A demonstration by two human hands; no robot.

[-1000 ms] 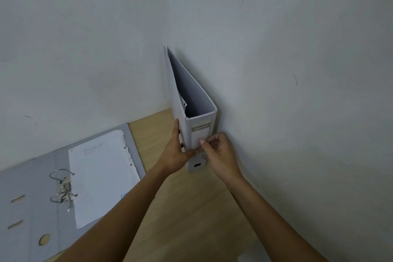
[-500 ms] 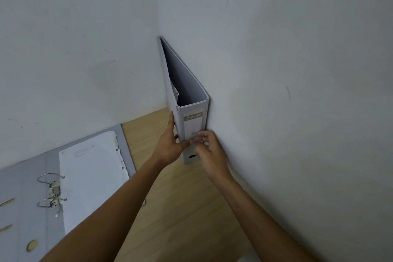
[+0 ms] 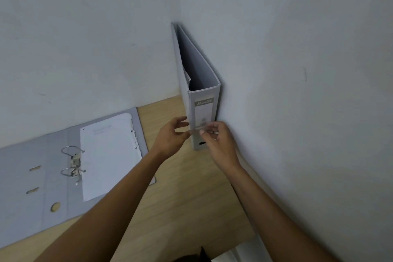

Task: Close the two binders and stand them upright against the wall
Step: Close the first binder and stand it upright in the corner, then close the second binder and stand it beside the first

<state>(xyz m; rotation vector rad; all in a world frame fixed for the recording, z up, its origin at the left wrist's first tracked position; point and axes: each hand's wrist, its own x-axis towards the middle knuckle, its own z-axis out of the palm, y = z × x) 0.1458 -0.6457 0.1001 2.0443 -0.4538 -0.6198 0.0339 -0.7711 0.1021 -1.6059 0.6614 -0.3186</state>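
A closed grey binder stands upright in the corner, its right cover flat against the right wall, its labelled spine facing me. My left hand hovers just left of the spine, fingers spread and off the binder. My right hand is in front of the lower spine, fingers loosely curled and blurred, holding nothing. A second grey binder lies open and flat on the wooden table at the left, its metal rings open and a white sheet on its right half.
The back wall and the right wall meet at the corner behind the standing binder. Bare wooden table surface lies between the open binder and the right wall. A white object shows at the bottom edge.
Both hands have let go of the standing binder's spine and drawn slightly back with fingers opening. The binder stays upright against the wall. The camera view shifted a little.
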